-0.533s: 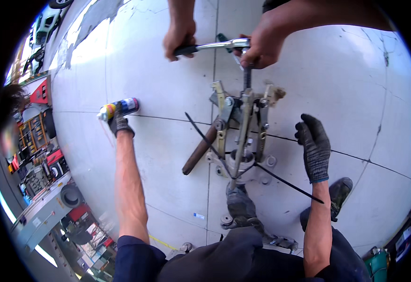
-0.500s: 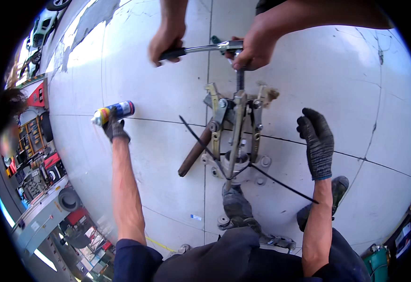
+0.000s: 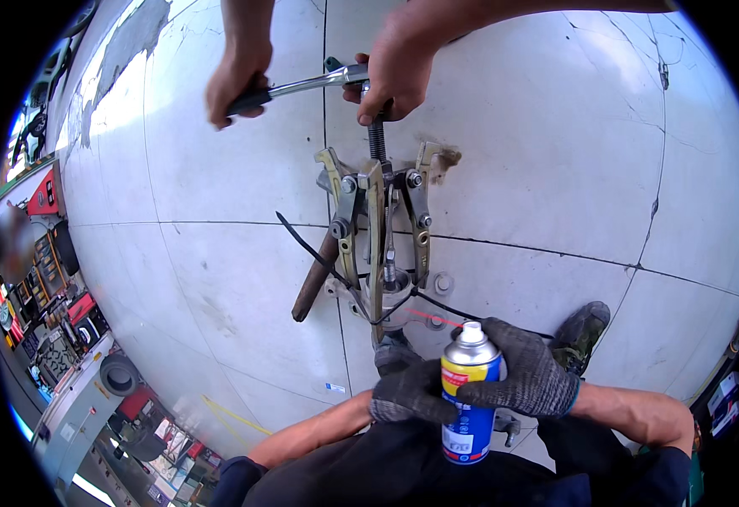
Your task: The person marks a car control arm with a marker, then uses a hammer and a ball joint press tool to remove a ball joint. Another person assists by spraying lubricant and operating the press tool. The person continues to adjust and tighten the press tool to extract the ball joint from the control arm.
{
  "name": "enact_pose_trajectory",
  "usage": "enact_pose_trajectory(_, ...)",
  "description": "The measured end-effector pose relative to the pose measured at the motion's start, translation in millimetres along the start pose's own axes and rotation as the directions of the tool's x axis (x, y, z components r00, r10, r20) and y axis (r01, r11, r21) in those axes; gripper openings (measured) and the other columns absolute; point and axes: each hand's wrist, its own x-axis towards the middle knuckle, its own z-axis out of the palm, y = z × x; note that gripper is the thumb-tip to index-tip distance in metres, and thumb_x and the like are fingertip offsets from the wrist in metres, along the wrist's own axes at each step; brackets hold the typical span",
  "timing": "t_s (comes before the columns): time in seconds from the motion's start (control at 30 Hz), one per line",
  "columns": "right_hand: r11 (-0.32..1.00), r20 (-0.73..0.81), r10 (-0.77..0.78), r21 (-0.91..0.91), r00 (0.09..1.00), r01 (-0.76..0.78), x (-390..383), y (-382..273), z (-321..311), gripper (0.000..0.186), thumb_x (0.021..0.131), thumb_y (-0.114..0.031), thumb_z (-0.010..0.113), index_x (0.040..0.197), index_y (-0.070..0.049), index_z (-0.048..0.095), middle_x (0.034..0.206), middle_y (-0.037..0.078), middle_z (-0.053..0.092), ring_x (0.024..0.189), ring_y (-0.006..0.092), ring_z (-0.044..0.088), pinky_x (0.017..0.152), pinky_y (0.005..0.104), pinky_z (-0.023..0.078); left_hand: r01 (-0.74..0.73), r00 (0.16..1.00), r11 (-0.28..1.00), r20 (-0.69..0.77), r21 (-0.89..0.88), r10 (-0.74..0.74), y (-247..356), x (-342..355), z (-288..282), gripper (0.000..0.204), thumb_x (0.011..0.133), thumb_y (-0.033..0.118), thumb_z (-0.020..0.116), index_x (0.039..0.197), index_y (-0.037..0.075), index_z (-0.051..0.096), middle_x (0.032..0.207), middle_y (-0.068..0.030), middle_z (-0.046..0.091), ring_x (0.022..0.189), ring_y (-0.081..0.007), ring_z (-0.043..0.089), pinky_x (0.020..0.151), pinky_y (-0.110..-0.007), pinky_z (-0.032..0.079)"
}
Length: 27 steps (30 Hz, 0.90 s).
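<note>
A blue and yellow spray can (image 3: pixel 468 439) with a white nozzle and a thin red straw stands upright close in front of my body. My gloved right hand (image 3: pixel 526 372) wraps its right side, fingers up near the nozzle. My gloved left hand (image 3: pixel 411 392) closes against its left side. The straw points left, toward a three-jaw gear puller (image 3: pixel 376 228) clamped over a metal hub (image 3: pixel 395 304), with a black cable tie (image 3: pixel 471 311) around the jaws. Another person's hands (image 3: pixel 399 72) hold a ratchet wrench (image 3: pixel 314 83) at the top of the puller's threaded screw (image 3: pixel 376 139).
A rusty metal bar (image 3: pixel 314 283) leans beside the puller's left jaw. A boot (image 3: pixel 585 329) rests on the tiled floor at right. Along the left edge are a workbench (image 3: pixel 73 422), a tyre (image 3: pixel 121 374) and tool racks. A second person's blurred head shows there too.
My left hand has brought the spray can from the far left to my front, and my right hand has come down onto it. The ratchet handle has swung slightly. The view has shifted right.
</note>
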Motion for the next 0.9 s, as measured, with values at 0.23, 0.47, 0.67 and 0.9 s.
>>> enact_pose_trajectory(0.23,0.992,-0.301,-0.068,0.084,0.951,0.097,17,-8,-3,0.079,0.075,-0.024,0.092,0.141,-0.005,0.052,0.13,0.019,0.063,0.118,0.0304,0.067,0.104,0.043,0.054,0.003,0.997,0.885,-0.068,0.466,0.032,6,30,21,0.093,0.082,0.047,0.087,0.151,0.002,0.044,0.137,-0.0177,0.064,0.124,-0.0303,0.064,0.11,-0.043,0.05)
enact_pose_trajectory(0.47,0.99,-0.111,-0.132,-0.063,0.985,0.126,55,-19,-26,0.07,0.076,-0.022,0.091,0.135,-0.005,0.056,0.129,0.018,0.065,0.119,0.0315,0.068,0.102,0.0429,0.056,0.189,0.976,0.577,-0.219,0.795,-0.017,-36,31,-18,0.076,0.09,0.05,0.075,0.144,0.002,0.052,0.134,-0.0232,0.065,0.123,-0.0368,0.064,0.105,-0.044,0.051)
enact_pose_trajectory(0.67,0.985,-0.028,-0.136,-0.11,0.99,0.132,68,-22,-29,0.069,0.077,-0.027,0.091,0.133,-0.004,0.058,0.127,0.018,0.067,0.118,0.033,0.069,0.101,0.0435,0.058,0.078,0.967,0.575,-0.201,0.815,0.155,-63,23,-39,0.063,0.095,0.039,0.071,0.142,0.003,0.052,0.131,-0.0243,0.067,0.121,-0.0386,0.066,0.102,-0.044,0.053)
enact_pose_trajectory(0.9,0.987,-0.005,-0.134,-0.092,0.991,0.133,70,-22,-29,0.066,0.08,-0.028,0.087,0.135,-0.008,0.058,0.128,0.018,0.065,0.118,0.0345,0.068,0.101,0.0437,0.057,0.034,0.963,0.705,-0.212,0.708,0.167,-48,20,-31,0.061,0.096,0.036,0.07,0.145,0.005,0.05,0.128,-0.0262,0.067,0.12,-0.0399,0.066,0.102,-0.045,0.052)
